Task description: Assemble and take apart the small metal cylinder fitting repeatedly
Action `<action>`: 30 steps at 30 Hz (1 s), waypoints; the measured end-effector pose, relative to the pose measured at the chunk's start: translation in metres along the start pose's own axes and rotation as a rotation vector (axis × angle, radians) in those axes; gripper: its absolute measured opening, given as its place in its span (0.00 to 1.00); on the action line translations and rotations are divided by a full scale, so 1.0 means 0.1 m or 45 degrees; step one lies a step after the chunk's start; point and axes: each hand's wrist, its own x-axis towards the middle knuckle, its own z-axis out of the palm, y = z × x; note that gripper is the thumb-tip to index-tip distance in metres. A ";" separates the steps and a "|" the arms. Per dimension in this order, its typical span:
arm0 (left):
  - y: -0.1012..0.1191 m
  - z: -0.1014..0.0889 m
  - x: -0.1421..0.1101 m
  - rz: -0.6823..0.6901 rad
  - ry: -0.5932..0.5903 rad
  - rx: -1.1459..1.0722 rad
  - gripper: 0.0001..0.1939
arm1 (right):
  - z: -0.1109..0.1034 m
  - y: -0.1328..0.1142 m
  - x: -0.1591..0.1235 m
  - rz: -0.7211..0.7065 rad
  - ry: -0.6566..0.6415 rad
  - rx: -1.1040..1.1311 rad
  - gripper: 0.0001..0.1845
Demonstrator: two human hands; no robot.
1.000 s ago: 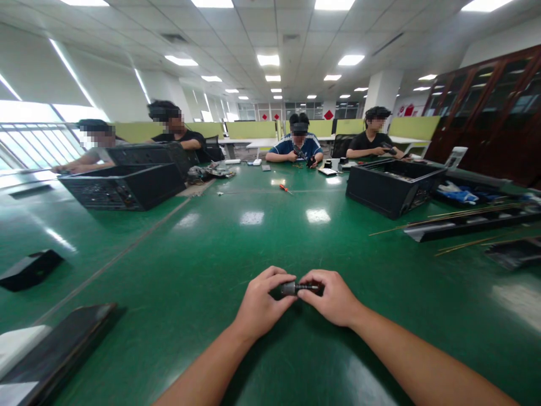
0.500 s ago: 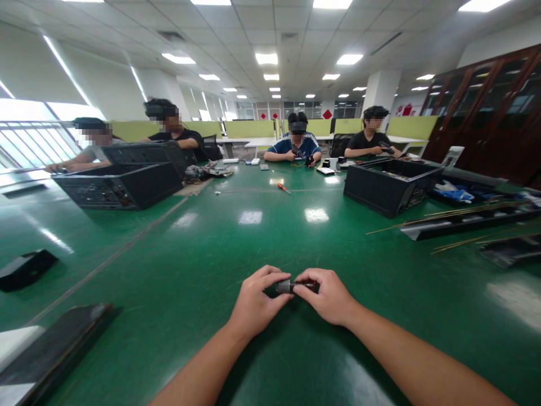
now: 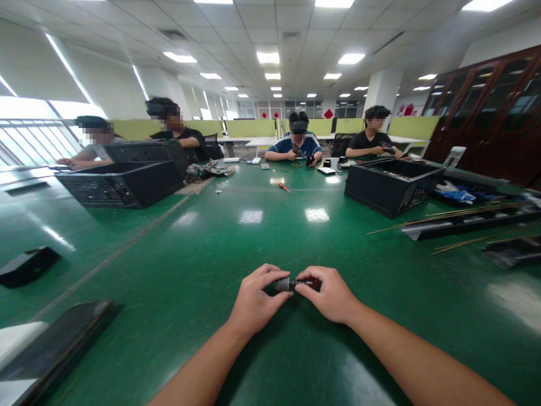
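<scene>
Low in the middle of the view, my left hand (image 3: 256, 299) and my right hand (image 3: 329, 294) meet over the green table (image 3: 203, 248). Between them is a small dark cylindrical part with a metal end (image 3: 291, 283). The fingers of my left hand pinch its silver end. My right hand's fingers close round its darker end. Both fists rest just above the table top. Most of the part is hidden by my fingers.
Black computer cases stand at the left (image 3: 122, 183) and right (image 3: 391, 186). Black panels lie at the right (image 3: 465, 223) and lower left (image 3: 54, 349). A red screwdriver (image 3: 284, 187) lies mid-table. Several seated people work at the far side.
My hands have stayed together on the small part, shifting only slightly. The view has drifted a little.
</scene>
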 end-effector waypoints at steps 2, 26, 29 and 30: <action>0.00 0.00 0.00 -0.007 0.002 0.002 0.13 | 0.00 0.00 0.00 0.001 -0.002 -0.001 0.05; -0.03 -0.02 -0.01 0.014 0.039 0.031 0.14 | -0.01 0.00 0.00 0.033 0.009 -0.022 0.07; -0.03 -0.02 -0.02 0.006 0.038 0.032 0.15 | -0.01 0.01 0.00 0.033 -0.010 -0.038 0.08; -0.03 -0.02 -0.02 0.002 0.042 0.034 0.15 | -0.01 0.01 0.00 0.031 -0.015 -0.044 0.09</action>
